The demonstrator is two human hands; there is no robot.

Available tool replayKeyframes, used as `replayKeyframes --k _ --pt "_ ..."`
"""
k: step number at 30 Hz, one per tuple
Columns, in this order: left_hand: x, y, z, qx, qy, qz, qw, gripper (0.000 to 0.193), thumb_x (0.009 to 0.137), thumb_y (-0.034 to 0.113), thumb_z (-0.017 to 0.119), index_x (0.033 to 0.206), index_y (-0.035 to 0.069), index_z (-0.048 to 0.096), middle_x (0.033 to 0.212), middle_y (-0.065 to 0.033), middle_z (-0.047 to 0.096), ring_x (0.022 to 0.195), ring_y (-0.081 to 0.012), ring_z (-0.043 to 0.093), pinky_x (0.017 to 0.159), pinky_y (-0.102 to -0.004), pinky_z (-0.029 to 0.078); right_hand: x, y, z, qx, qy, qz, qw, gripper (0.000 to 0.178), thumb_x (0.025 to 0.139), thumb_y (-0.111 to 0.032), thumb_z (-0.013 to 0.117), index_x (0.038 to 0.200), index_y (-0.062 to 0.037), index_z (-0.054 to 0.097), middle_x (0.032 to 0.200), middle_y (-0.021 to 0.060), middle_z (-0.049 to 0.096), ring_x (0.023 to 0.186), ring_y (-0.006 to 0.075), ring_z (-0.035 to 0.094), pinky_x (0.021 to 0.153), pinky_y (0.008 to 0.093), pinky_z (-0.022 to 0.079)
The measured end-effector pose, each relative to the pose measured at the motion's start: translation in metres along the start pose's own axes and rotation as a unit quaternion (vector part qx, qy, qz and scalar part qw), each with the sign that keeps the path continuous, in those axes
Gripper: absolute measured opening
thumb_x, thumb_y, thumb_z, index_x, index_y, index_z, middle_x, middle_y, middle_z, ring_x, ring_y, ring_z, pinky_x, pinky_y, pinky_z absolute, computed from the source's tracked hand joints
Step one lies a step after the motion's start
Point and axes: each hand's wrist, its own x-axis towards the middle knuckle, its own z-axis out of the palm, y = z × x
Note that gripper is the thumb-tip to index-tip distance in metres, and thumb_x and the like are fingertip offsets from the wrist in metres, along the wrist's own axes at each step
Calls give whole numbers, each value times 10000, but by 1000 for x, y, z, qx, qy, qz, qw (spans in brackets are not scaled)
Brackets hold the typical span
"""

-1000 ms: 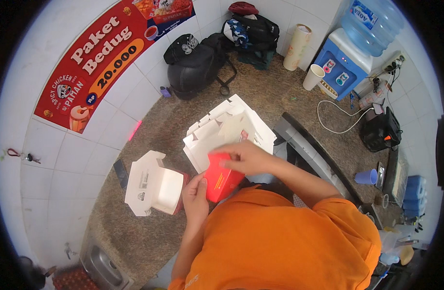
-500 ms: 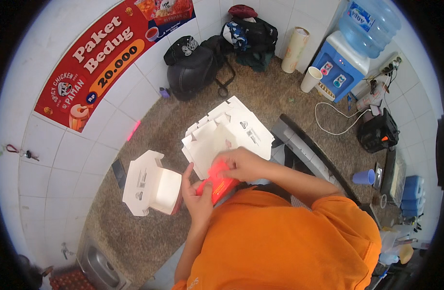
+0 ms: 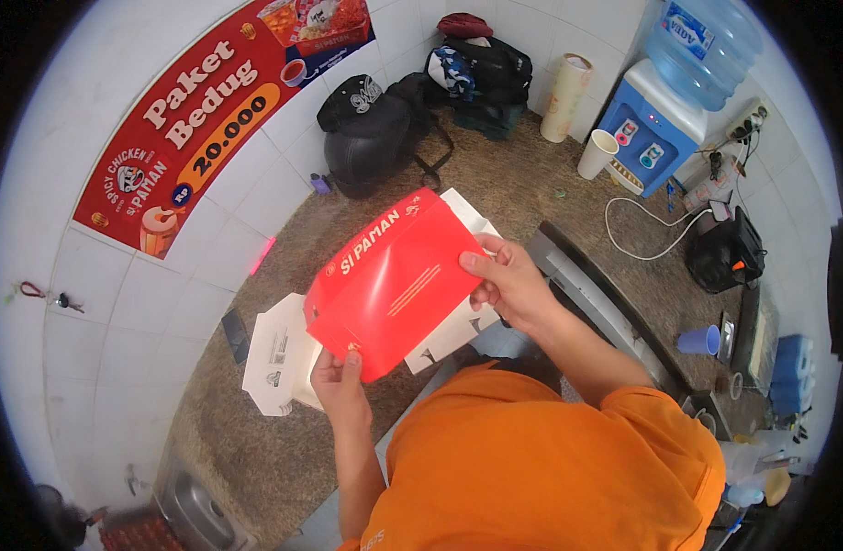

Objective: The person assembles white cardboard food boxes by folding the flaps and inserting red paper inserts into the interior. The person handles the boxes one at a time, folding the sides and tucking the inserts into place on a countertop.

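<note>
A red cardboard food box (image 3: 394,285), partly folded, is held up over the counter with its printed red outside toward me. My left hand (image 3: 341,386) pinches its lower left corner, thumb on top. At the right end, my right hand (image 3: 513,280) grips the edge between thumb and fingers. Behind it lies white cardboard (image 3: 467,213), mostly covered by the red box. An open folded box (image 3: 273,360) with a white inside stands to the left, close to my left hand and partly hidden.
On the brown stone counter (image 3: 228,441) are a black helmet (image 3: 371,151), bags (image 3: 485,78), a paper cup (image 3: 597,153), a blue water dispenser (image 3: 651,129), a black pouch (image 3: 726,253) and a purple cup (image 3: 698,340). A metal sink (image 3: 201,510) is at lower left.
The red cardboard has been raised and turned, so its broad printed side now shows. Both hands have moved apart to its opposite ends. It now covers much of the white cardboard.
</note>
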Motion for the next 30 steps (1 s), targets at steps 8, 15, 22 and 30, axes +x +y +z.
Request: replayKeyframes --k 8,15,22,30 --pt "11 36 19 62 32 48 996 301 1019 53 718 1307 -7 653 1239 -92 724 1096 -149 683 973 -324 540 -9 72 41 -310 2 -370 876 330 882 -32 846 1151 -35 655 1300 148 647 1258 307 623 1087 410 500" --pt "19 54 36 -169 96 -93 976 324 1075 80 586 1385 -6 549 1281 -171 705 1100 -273 754 774 -380 704 11 67 67 -344 -271 -465 769 341 823 -86 880 1071 -16 656 1374 153 637 1376 396 580 1132 507 497" --pt "19 57 8 -276 79 -118 951 342 1072 78 551 1395 -35 535 1315 -211 693 1171 -315 736 907 -431 687 32 53 73 -396 -294 -502 711 289 895 -84 847 1106 19 677 1377 187 684 1336 354 645 1089 450 539" --pt "1 30 39 -82 169 45 981 348 1071 107 654 1391 -5 578 1326 -134 689 1208 -266 697 1045 -428 608 19 56 96 -206 -195 -419 863 42 976 -29 729 1005 -10 752 1220 182 765 1353 384 627 1112 488 491"
